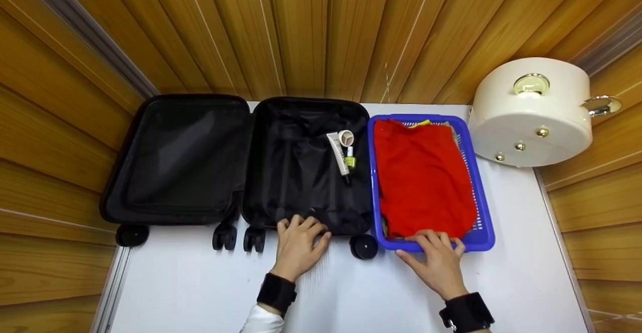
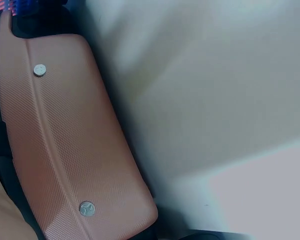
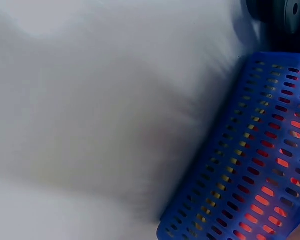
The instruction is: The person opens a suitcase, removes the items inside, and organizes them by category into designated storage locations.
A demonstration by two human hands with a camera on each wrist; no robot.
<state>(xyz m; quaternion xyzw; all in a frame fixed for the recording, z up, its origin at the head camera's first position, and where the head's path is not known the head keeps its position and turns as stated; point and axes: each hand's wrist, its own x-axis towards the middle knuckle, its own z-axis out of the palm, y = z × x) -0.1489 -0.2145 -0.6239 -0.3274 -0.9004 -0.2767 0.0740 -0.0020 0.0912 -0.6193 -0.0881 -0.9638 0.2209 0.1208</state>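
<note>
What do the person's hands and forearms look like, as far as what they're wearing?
Both the left hand and right hand are ungloved. Each wrist has a wide black band: left band, right band, the latter with a small shiny piece at its edge. A white sleeve shows below the left band.

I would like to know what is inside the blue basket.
In the blue basket lies a red cloth, with a bit of something yellow showing at its far edge. Most of what lies beneath is covered and cannot be told.
</note>
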